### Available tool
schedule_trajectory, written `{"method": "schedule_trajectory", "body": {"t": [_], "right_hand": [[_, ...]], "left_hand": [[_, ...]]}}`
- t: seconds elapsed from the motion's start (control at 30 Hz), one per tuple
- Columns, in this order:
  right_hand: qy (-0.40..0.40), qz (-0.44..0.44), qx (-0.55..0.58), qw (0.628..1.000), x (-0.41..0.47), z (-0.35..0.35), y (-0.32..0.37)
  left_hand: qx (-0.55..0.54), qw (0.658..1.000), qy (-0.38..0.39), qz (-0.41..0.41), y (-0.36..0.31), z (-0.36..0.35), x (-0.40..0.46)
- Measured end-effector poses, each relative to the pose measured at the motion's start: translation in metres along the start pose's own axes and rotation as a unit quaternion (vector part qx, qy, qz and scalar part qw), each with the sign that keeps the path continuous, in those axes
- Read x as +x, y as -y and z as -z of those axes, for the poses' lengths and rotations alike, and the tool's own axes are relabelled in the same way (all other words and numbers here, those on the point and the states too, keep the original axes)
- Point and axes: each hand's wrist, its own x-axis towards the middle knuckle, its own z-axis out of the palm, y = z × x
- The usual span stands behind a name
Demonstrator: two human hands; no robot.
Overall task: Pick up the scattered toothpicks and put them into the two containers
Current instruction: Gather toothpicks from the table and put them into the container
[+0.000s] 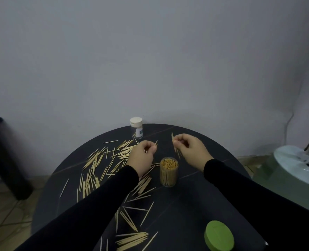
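Both hands, left and right, pinch toothpicks; loose grips could spill them beside the nearly full jar.

pale tan toothpicks on black counter; green lid; white-capped clear jar; black sleeves

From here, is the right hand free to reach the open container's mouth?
Probably yes: the right hand, pinching toothpicks, sits just beyond the open container, with nothing between them.

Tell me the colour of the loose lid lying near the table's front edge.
Green; the lid shows in the head view, near the table's front right.
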Motion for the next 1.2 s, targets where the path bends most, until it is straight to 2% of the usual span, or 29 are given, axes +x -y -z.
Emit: {"method": "schedule_trajectory", "body": {"t": [0.1,0.17,0.27,0.37,0.6,0.73,0.87,1.07,1.2], "right_hand": [[-0.033,-0.016,0.174,0.984,-0.001,-0.003,0.008],[-0.033,-0.025,0.242,0.969,-0.002,-0.006,0.011],[-0.007,-0.033,0.252,0.967,-0.007,-0.009,0.008],[0.023,-0.037,0.203,0.978,-0.011,-0.008,0.000],[0.077,-0.033,0.117,0.990,-0.017,-0.002,-0.007],[0.080,-0.021,0.086,0.993,-0.017,0.002,-0.009],[0.088,-0.024,0.073,0.993,-0.018,0.005,-0.011],[0.112,-0.011,0.015,0.993,-0.016,0.010,-0.012],[0.123,0.007,-0.015,0.992,-0.016,0.018,-0.016]], "left_hand": [[-0.127,0.992,-0.028,-0.008,-0.014,0.004,-0.009],[-0.213,0.976,-0.032,-0.004,-0.024,0.004,-0.014],[-0.291,0.957,-0.004,0.010,-0.031,0.000,-0.025],[-0.302,0.953,0.004,0.024,-0.026,-0.008,-0.032],[-0.222,0.975,0.023,0.017,-0.010,-0.014,-0.038],[-0.053,0.994,0.002,-0.099,-0.002,-0.014,-0.039],[0.030,0.983,-0.024,-0.179,0.004,-0.012,-0.037],[0.197,0.941,-0.026,-0.274,0.010,-0.002,-0.033],[0.189,0.941,-0.037,-0.278,0.014,0.002,-0.031]]}}
